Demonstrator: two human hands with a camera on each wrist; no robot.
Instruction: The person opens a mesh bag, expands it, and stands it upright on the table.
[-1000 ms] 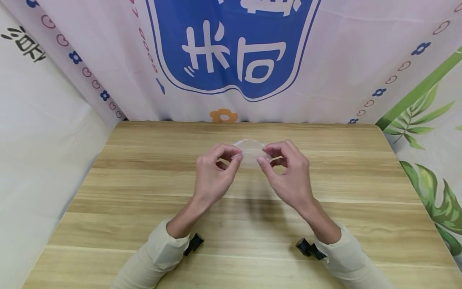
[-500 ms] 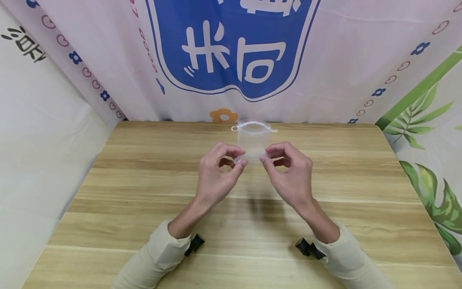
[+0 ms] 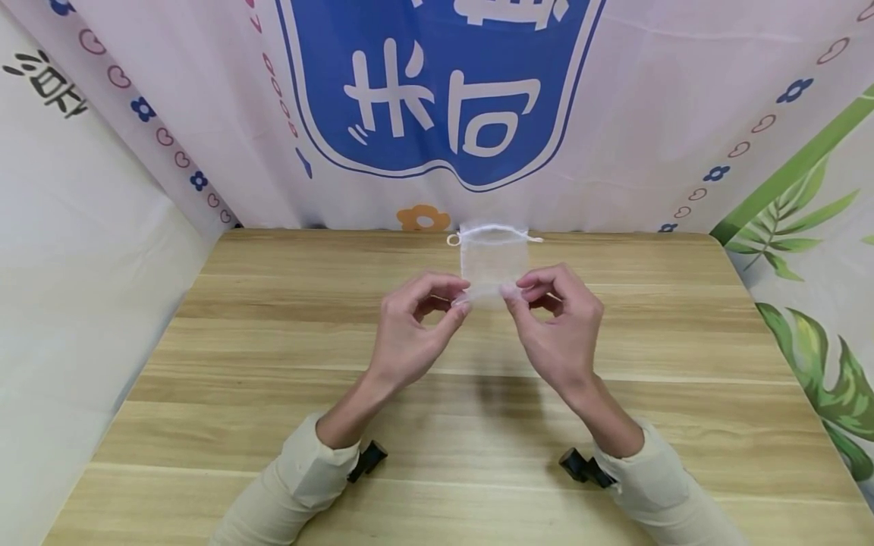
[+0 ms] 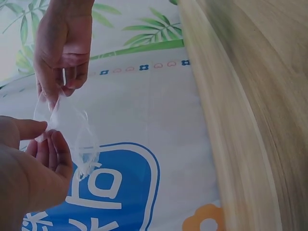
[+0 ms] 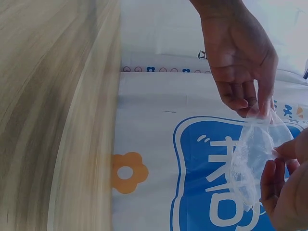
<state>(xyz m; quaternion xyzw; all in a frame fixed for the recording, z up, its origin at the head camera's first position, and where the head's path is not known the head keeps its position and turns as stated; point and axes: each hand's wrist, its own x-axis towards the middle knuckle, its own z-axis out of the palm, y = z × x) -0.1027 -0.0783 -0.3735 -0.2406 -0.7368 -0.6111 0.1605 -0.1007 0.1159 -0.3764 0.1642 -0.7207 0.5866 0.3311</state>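
Note:
A small sheer white drawstring pouch [image 3: 493,262] is held up above the table between the two hands. Its gathered top, with a cord loop at each side, points away toward the curtain. The left hand [image 3: 416,318] pinches the near left corner between thumb and fingertips. At the near right corner, the right hand [image 3: 561,322] pinches the fabric in the same way. Seen from the left wrist, the thin pouch [image 4: 72,125] hangs between both hands; the right wrist view shows the pouch [image 5: 252,154] see-through, with nothing plainly visible inside.
Beneath the hands lies a wood-grain table [image 3: 273,364]. A printed curtain [image 3: 635,114] with a blue emblem rises at its back edge, and a leaf-patterned sheet [image 3: 819,288] hangs at the right. A black wrist mount [image 3: 369,461] sits by the left sleeve, another [image 3: 583,469] by the right.
The pouch's gathered top has swung up and away from the hands, so its body and cord loops now show. Both hands have shifted slightly right, still pinching it.

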